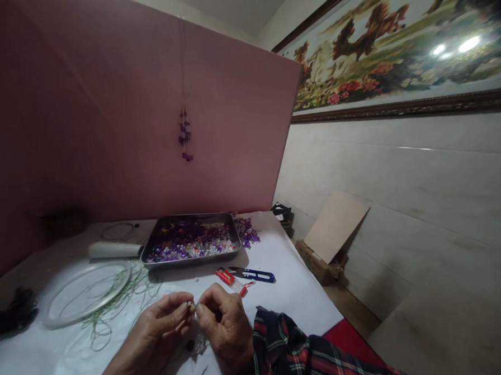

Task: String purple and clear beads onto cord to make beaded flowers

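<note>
My left hand (161,326) pinches a small pale bead-like piece (191,305) between thumb and forefinger. Close against it, my right hand (226,323) is closed in a pinch too, thumb and forefinger meeting at the same spot; whatever lies between them is too small to make out. Below the hands, a little heap of clear beads (199,345) lies on the white table cover, partly behind the fingers. Beyond the hands stands a metal tray (191,263) of purple, clear and a few red beads. Blue thread snips (255,275) and a red-and-clear lighter (232,281) lie beside my right hand.
Loose green cord (109,307) tangles around a clear plastic ring (51,322) at the left. A white roll (115,250) lies by the tray, with more purple beads (248,232) at its right. A purple bead string (185,135) hangs on the pink panel (103,105) behind.
</note>
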Motion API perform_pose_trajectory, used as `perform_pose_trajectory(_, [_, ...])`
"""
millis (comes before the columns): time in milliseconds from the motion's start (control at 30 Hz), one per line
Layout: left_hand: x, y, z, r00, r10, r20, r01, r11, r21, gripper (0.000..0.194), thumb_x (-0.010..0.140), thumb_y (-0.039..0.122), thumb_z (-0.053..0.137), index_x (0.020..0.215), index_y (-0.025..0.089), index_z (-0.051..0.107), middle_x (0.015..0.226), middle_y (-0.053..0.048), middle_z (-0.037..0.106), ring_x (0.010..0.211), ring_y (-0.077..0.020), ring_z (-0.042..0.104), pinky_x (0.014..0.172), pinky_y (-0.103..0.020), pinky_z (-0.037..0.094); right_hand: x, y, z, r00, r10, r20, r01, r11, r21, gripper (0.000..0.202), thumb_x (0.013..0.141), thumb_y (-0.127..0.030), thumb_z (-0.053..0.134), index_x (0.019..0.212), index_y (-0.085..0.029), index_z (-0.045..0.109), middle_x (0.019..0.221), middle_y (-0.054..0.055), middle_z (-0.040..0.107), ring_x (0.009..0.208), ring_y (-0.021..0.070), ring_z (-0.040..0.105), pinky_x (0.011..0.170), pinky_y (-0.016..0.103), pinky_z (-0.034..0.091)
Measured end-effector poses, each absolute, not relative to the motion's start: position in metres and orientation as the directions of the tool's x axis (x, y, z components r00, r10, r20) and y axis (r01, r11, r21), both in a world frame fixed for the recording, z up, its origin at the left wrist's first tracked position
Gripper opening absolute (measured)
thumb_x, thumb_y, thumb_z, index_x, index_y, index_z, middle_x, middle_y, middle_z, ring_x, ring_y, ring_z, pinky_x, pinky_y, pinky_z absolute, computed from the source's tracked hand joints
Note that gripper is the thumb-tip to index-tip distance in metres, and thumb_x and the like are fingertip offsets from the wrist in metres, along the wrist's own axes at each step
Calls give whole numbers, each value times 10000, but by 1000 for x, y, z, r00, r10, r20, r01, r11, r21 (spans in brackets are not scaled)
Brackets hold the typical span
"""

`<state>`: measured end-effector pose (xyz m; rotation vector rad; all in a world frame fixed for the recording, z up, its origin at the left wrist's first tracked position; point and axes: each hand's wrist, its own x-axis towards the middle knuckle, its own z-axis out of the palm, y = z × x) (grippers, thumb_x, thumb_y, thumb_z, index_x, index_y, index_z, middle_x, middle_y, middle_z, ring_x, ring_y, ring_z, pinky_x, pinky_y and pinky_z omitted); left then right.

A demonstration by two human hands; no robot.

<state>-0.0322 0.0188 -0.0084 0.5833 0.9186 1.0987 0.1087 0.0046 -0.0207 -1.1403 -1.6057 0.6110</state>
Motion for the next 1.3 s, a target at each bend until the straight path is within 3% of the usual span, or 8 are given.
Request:
perform_pose_trajectory(233, [-31,19,-10,80,943,-324,-492,320,809,135,619,13,740,694,118,700,648,-58,672,576,-120,624,561,-200,513,108,6,-22,-12,869,495,321,472,-821,183,819,-249,515,645,-195,497,538,-54,420,509,100,411,524,226,297])
perform_pose_trajectory(667, [-34,16,-9,143,952,-269,-567,301,766,132,662,-14,686,731,97,701,672,-80,658,584,-121,623,585,-201,523,109,4,-22,-50,870,491,352,475,-806,211,833,-303,487,653,-196,506,540,-50,408,507,105,397,522,233,298])
perform_pose_trajectory(900, [-34,19,-13,165,943,-290,-578,331,746,114,709,4,653,725,104,707,641,-59,640,550,-100,600,520,-177,502,110,5,-20,-101,885,456,346,460,-818,211,813,-303,484,634,-193,484,526,-51,393,492,99,382,508,227,284])
perform_pose_trajectory(1300, [-33,16,-9,173,941,-291,-538,338,772,92,651,53,733,714,110,699,654,-52,642,569,-102,585,554,-191,498,112,3,-15,-87,866,493,314,493,-812,202,821,-292,488,645,-193,473,519,-58,387,477,91,382,498,221,281])
